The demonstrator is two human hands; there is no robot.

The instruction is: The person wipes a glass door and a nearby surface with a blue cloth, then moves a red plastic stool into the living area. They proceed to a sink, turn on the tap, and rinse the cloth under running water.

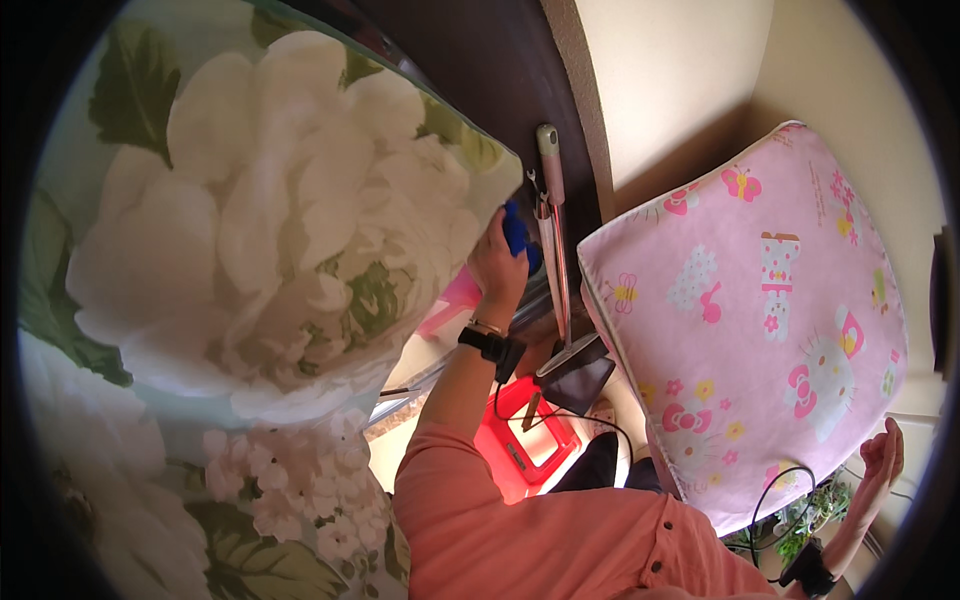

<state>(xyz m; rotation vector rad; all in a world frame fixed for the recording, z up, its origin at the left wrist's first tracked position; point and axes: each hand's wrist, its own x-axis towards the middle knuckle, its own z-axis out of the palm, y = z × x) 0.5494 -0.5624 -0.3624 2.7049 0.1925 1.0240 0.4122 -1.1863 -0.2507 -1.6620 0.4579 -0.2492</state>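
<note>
My left hand (499, 266) grips a bunched blue cloth (516, 231), partly hidden behind my fingers. It is beside the corner of a large floral fabric cover (300, 210) that fills the left of the view; what lies under this cover is hidden. My right hand (881, 454) is raised at the lower right, near the edge of a pink cover (742, 330) printed with cartoon cats and flowers. That hand holds nothing visible, its fingers partly curled and one stretched out. Black devices (493, 349) with cables are strapped to both wrists.
Long handles (553, 169) lean upright against a dark panel (487, 67), above a dark dustpan (577, 382). A red plastic stool (517, 480) stands on the floor below. Green plants (821, 502) show under the pink cover. A loose cable (765, 487) loops near my right wrist.
</note>
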